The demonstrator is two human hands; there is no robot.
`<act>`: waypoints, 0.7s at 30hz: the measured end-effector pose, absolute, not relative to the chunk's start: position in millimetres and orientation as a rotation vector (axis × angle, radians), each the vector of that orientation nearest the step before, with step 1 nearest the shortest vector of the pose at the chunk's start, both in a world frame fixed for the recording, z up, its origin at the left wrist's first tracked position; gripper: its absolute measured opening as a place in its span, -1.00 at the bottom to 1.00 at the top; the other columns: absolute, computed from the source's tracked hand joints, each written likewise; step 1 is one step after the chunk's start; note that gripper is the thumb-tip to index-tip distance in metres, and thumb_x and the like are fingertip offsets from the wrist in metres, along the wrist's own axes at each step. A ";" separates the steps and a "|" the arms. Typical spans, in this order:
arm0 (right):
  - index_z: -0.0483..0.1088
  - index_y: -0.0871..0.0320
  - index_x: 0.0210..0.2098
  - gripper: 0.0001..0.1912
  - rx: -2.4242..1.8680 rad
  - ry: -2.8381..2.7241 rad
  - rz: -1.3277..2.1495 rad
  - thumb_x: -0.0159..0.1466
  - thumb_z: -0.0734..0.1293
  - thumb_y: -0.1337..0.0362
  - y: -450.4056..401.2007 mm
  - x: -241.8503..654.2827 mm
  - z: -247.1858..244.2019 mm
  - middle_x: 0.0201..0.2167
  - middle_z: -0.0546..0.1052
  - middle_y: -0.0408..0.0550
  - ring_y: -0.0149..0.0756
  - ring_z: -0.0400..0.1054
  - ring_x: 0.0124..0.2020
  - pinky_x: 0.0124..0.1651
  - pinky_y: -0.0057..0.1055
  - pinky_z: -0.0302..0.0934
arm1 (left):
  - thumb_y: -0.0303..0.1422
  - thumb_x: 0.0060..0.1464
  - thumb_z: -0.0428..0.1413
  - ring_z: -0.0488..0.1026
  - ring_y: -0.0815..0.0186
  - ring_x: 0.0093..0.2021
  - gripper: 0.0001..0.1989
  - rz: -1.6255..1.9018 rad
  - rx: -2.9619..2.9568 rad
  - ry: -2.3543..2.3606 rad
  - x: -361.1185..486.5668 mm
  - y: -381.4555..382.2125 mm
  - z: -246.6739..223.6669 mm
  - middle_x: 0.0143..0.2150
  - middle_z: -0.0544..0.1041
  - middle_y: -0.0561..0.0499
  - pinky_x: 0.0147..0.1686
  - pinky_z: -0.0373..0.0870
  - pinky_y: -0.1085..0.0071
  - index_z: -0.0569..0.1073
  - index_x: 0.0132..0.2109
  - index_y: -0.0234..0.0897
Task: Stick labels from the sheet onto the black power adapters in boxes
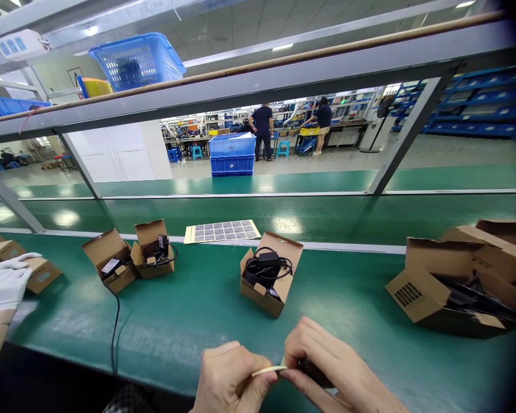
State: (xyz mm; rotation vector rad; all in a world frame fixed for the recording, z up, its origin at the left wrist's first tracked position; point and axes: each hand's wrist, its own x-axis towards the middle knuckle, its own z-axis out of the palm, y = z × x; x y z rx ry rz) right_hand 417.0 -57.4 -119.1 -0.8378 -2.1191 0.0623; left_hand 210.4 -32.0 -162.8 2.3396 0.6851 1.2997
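Observation:
Low in the view, near the table's front edge, my left hand (234, 376) pinches a small pale strip (267, 370) between thumb and fingers. Close against it, my right hand (333, 367) is wrapped round a dark object (313, 371), mostly hidden by the fingers; its fingertips touch the strip's right end. Beyond my hands stands an open cardboard box (262, 298) holding a black adapter with a coiled cable (269, 267). A sheet of printed labels (223, 230) lies behind that box.
Two open boxes (122, 279) with adapters stand left; a black cable (115, 332) hangs over the front edge. At far left, another person's gloved hand (6, 284) touches a closed box (43, 275). Open boxes (430, 310) sit right. A shelf beam (258, 63) crosses above.

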 end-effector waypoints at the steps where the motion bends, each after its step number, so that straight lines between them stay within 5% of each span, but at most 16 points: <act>1: 0.25 0.10 -0.33 -0.84 -0.816 -2.125 -0.008 0.42 0.20 0.34 -56.3 416.8 -119.9 -0.45 0.46 -0.14 -0.38 0.32 -0.44 -0.42 -0.45 0.25 | -0.37 0.24 0.09 0.40 0.40 -0.50 -0.87 1.286 2.297 0.740 212.0 -33.5 -163.1 -0.47 0.56 0.05 -0.44 0.22 0.49 0.51 -0.27 -0.22; 7: 0.42 0.17 -0.21 -0.87 -0.756 -2.095 -0.402 0.38 0.24 0.43 -54.2 416.1 -126.2 -0.36 0.58 -0.07 -0.32 0.39 -0.36 -0.30 -0.39 0.31 | -0.13 0.28 0.00 0.25 0.42 -0.53 -0.59 1.132 1.876 1.050 224.6 -42.3 -161.9 -0.57 0.37 0.07 -0.46 0.14 0.48 0.41 -0.45 -0.29; 12: 0.41 0.19 -0.21 -0.83 -0.788 -2.097 -0.297 0.38 0.19 0.46 -52.5 417.8 -134.5 -0.38 0.55 -0.04 -0.32 0.37 -0.39 -0.36 -0.39 0.31 | 0.04 0.26 -0.07 0.10 0.42 -0.47 -0.50 1.038 1.615 0.928 227.7 -35.4 -166.2 -0.52 0.17 0.12 -0.43 0.06 0.46 0.28 -0.43 -0.29; 21: 0.37 0.20 -0.26 -0.72 -0.665 -2.079 -0.567 0.36 0.09 0.54 -41.9 420.8 -165.5 -0.44 0.56 -0.04 -0.31 0.39 -0.47 -0.43 -0.34 0.31 | 0.13 -0.02 0.15 0.02 0.44 -0.49 -0.46 0.822 1.112 0.868 233.2 3.4 -201.1 -0.53 0.11 0.18 -0.46 -0.01 0.50 0.16 -0.46 -0.23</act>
